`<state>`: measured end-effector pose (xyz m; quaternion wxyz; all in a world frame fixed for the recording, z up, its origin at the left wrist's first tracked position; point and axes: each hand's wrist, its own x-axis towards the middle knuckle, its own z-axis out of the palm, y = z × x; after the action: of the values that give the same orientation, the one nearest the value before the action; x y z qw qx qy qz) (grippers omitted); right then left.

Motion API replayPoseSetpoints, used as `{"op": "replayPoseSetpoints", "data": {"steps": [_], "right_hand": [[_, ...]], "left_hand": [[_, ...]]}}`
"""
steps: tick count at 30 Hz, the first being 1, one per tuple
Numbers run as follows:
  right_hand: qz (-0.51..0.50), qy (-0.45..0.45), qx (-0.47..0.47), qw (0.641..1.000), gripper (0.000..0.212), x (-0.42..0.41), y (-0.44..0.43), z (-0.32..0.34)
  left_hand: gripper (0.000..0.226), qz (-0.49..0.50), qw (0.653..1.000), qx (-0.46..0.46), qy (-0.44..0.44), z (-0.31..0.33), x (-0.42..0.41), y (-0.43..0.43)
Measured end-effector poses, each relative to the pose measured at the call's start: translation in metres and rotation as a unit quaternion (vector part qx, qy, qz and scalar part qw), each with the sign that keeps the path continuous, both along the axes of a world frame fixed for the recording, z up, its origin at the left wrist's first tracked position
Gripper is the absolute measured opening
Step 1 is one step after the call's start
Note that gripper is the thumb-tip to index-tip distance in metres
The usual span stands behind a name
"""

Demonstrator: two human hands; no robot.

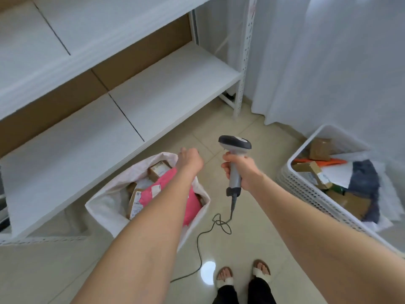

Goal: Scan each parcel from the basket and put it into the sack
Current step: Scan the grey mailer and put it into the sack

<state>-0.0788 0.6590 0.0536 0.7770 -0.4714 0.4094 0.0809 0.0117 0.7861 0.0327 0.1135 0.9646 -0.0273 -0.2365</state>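
Observation:
A white sack [105, 207] stands open on the floor under the shelf edge, holding a pink parcel [153, 194] and brown cardboard parcels [158, 170]. My left hand [189, 160] hovers over the sack's far rim with its fingers bent down and away from the camera. Whether it touches the rim is hidden. My right hand [238, 170] grips the handle of a grey barcode scanner [235, 148], head pointing left, between sack and basket. The white perforated basket [306, 189] at the right holds several parcels, among them a small brown box [320, 148] and a labelled box [317, 174].
A white metal shelf unit [153, 88] runs along the left, its lower board overhanging the sack. The scanner cable [210, 227] trails across the tiled floor toward my sandalled feet [241, 275]. White curtains [328, 62] hang behind the basket.

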Motion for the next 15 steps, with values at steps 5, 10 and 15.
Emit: {"op": "replayPoseSetpoints", "data": {"steps": [5,10,15], "right_hand": [[-0.079,0.012,-0.007,0.997,0.007,-0.05,-0.068,0.029],[-0.163,-0.004,-0.012,0.987,0.008,-0.124,-0.168,0.048],[-0.208,-0.003,0.011,0.978,0.031,-0.208,-0.271,0.049]], "left_hand": [[0.038,-0.06,0.998,-0.028,-0.01,0.026,-0.023,-0.089],[0.035,-0.13,0.99,-0.049,-0.007,0.049,-0.077,-0.205],[0.035,-0.193,0.98,-0.051,0.003,0.058,-0.149,-0.324]]}}
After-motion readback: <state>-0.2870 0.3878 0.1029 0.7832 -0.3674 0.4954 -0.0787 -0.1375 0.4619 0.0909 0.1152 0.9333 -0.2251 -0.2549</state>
